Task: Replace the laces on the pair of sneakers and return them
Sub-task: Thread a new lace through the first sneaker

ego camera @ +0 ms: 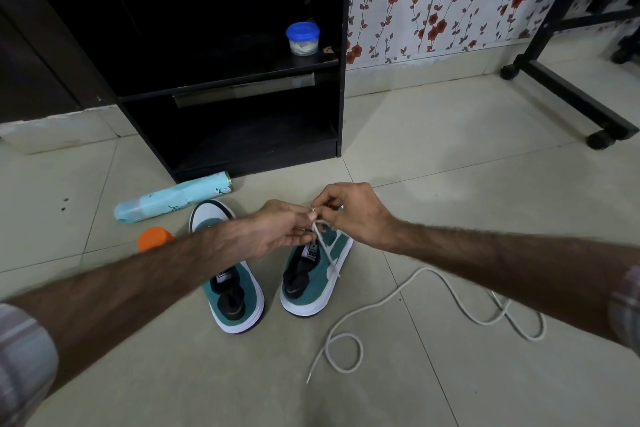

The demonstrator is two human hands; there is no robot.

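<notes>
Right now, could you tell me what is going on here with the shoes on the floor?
A person is lacing a pair of teal sneakers on the tiled floor. Both hands, the left hand and the right hand, pinch a white lace above the right-side sneaker. The left-side sneaker stands beside it, partly under the left forearm. Another loose lace lies on the floor to the right.

A blue-lidded jar (302, 38) stands on the black shelf (242, 69); a pale blue bottle (173, 200) and orange cap (154, 238) lie on the tiled floor (450, 166).
</notes>
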